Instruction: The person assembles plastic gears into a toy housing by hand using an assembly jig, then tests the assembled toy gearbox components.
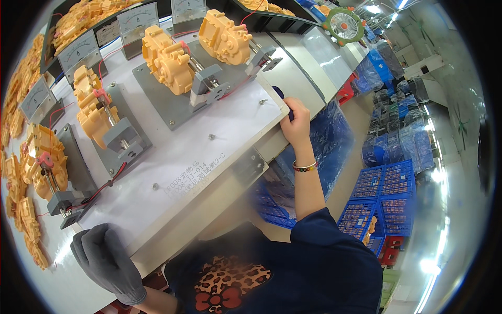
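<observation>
Right now the left hand, in a dark grey knitted glove, lies flat and spread on the near edge of the white worktop, holding nothing. The bare right hand, with a beaded bracelet at the wrist, curls over the worktop's far corner, fingers closed on the edge beside a small dark object I cannot make out.

Four yellow plastic gearbox housings sit clamped in grey metal test fixtures: one at the back, one beside it, one further left, one nearest the gloved hand. To my eye, steadying the board with both hands works best if the grip stays clear of the red wires running to the fixtures.

Four grey analogue meters stand behind them. Loose yellow housings are heaped along the left, too many to count. Blue plastic crates stand on the floor.
</observation>
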A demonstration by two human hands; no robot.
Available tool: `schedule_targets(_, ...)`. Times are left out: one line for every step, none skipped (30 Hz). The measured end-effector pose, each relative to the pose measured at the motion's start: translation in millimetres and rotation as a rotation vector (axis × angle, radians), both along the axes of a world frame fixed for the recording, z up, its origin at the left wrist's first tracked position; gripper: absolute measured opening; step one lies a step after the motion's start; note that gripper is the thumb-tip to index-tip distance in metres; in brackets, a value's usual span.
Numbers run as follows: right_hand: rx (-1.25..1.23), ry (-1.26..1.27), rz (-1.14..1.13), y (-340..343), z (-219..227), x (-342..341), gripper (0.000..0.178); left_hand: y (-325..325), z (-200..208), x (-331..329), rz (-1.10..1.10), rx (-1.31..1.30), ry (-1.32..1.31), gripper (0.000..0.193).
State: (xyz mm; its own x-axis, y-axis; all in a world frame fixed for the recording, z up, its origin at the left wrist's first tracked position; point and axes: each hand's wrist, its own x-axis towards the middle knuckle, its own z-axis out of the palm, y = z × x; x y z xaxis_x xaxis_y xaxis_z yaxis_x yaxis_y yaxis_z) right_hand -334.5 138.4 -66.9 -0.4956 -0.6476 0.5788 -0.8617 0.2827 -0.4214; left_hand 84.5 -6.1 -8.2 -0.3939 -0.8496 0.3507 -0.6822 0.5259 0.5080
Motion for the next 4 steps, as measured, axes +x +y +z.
schedule_targets(0.002, 0.001, -0.006, 1.9, -0.6, -0.5, 0.020, -1.0, -0.2, -1.8, -0.016, -0.005, -0.006, 0.009)
schedule_targets(0.005, 0.002, -0.011, 3.8, -1.0, -1.3, 0.020, -1.8, -0.6, -3.3, -0.032, -0.010, -0.012, 0.009)
schedule_targets(0.008, 0.004, -0.017, 5.8, -1.1, -2.6, 0.020, -2.3, -1.3, -4.2, -0.030, 0.008, -0.009, 0.009)
schedule_targets(0.007, 0.004, -0.013, 4.5, -0.7, -2.0, 0.020, -1.3, -0.2, -2.4, -0.017, 0.024, -0.008, 0.010)
